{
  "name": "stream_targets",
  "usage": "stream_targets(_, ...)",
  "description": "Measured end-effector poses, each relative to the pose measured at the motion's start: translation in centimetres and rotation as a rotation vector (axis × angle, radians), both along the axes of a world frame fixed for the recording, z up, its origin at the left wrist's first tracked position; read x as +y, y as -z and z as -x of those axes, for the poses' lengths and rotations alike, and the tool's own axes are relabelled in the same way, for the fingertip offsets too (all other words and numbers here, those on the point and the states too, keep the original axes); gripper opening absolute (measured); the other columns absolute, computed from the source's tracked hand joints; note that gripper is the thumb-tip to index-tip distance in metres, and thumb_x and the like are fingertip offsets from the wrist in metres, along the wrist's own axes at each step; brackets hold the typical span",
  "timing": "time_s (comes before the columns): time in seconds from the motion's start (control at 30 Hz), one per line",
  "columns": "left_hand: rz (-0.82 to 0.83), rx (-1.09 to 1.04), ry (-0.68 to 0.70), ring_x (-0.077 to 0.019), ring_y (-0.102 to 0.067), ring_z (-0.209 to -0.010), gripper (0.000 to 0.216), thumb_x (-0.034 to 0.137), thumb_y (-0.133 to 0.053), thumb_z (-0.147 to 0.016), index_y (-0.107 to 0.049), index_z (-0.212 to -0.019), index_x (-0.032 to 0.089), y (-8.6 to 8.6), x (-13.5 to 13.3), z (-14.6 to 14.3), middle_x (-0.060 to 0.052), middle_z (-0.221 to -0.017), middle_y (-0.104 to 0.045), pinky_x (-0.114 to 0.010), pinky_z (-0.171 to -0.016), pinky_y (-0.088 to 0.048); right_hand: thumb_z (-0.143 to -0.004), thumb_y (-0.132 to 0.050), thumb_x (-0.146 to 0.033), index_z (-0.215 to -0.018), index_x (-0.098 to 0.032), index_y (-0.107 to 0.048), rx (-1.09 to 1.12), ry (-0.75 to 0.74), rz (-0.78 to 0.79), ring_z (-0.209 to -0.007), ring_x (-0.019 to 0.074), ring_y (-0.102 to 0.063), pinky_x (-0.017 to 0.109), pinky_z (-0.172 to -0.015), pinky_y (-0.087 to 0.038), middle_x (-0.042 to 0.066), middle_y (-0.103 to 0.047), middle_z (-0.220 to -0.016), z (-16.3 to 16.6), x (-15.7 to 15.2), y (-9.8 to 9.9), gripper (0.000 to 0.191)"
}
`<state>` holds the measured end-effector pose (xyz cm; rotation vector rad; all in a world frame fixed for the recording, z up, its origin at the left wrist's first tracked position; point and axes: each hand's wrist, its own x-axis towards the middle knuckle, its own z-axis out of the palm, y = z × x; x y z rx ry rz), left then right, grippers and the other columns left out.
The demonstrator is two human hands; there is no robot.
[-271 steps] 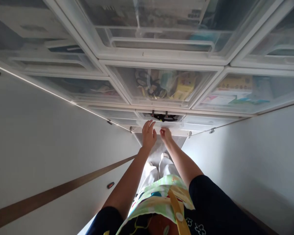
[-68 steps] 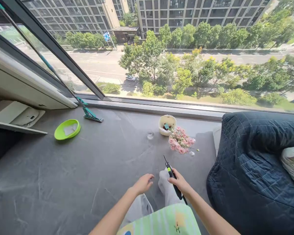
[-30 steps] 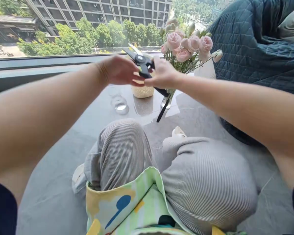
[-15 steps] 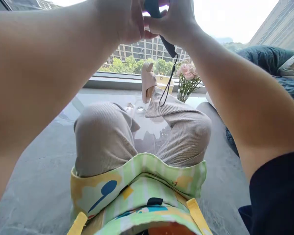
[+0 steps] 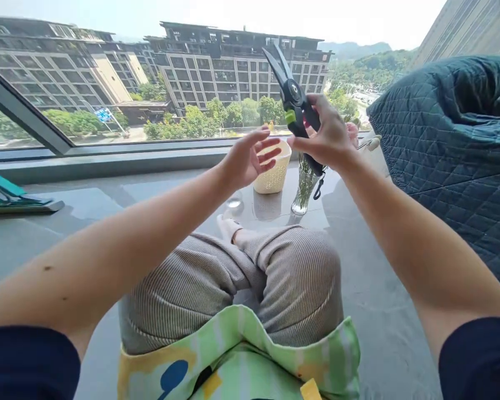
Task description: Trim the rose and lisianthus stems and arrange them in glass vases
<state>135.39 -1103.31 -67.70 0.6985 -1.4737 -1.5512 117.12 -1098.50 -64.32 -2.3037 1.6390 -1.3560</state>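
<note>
My right hand [image 5: 327,136] grips the handles of black pruning shears [image 5: 294,100], whose blades point up and stand slightly apart. A green catch shows near the pivot, and a short black cord hangs from the handle end. My left hand [image 5: 250,158] is raised close to the shears, holding nothing, fingers spread. Below the hands stand a cream woven basket [image 5: 273,178] and a glass vase [image 5: 305,191] of flower stems. The blooms are mostly hidden behind my right hand.
A small glass dish [image 5: 234,203] lies on the grey floor by my foot. My ribbed trousers [image 5: 291,278] and a green patterned apron [image 5: 233,361] fill the lower middle. A quilted navy beanbag [image 5: 454,166] stands right, a green mop head [image 5: 8,203] lies left, and a window runs ahead.
My left hand has let go of the shears and moved apart, leaving them in my right hand with the blades up. The view has tilted down from the raised hands to show the window and floor.
</note>
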Motion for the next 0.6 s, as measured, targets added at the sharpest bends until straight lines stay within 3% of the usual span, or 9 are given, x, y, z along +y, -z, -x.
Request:
stream_targets(0.17,-0.049,-0.237,-0.059,-0.0143,-0.061,-0.082,0.031,0.032,-0.061,-0.07,-0.063,-0.097,0.018,7.3,-6.0,1.7,-0.004,-0.092,-0.063,-0.026,-0.069,-0.046,-0.065,-0.074,-0.035,-0.127,-0.02,-0.047,0.003,0.004,-0.236,-0.107,0.0261,-0.058,0.043,-0.097,-0.045,0.007,-0.059,-0.114,7.7,3.3,2.8,0.07)
stream_targets(0.3,0.147,-0.433,0.003,-0.0122,-0.058,-0.072,0.032,0.039,-0.061,-0.073,-0.064,-0.095,0.017,11.5,-10.8,5.3,-0.002,-0.082,-0.062,-0.025,-0.067,-0.044,-0.064,-0.074,-0.028,-0.131,-0.025,-0.046,0.025,0.091,-0.356,-0.112,0.0275,-0.057,0.041,-0.099,-0.047,0.007,-0.058,-0.123,13.3,6.9,6.1,0.073)
stream_targets(0.43,0.322,-0.576,0.027,-0.0133,-0.06,-0.071,0.036,0.039,-0.061,-0.076,-0.061,-0.105,0.017,13.8,-15.6,10.3,-0.005,-0.09,-0.064,-0.028,-0.069,-0.047,-0.066,-0.068,-0.023,-0.134,-0.027,-0.041,0.093,0.16,-0.514,-0.114,0.0263,-0.057,0.039,-0.098,-0.048,0.007,-0.056,-0.127,17.0,8.5,9.5,0.074)
stream_targets(0.6,0.457,-0.648,0.072,-0.0148,-0.061,-0.073,0.024,0.035,-0.062,-0.077,-0.067,-0.089,0.016,14.3,-19.5,14.6,-0.008,-0.094,-0.065,-0.031,-0.074,-0.049,-0.065,-0.066,-0.024,-0.133,-0.027,-0.043,0.159,0.248,-0.624,-0.117,0.0284,-0.054,0.044,-0.099,-0.045,0.008,-0.055,-0.128,16.9,7.5,11.1,0.072)
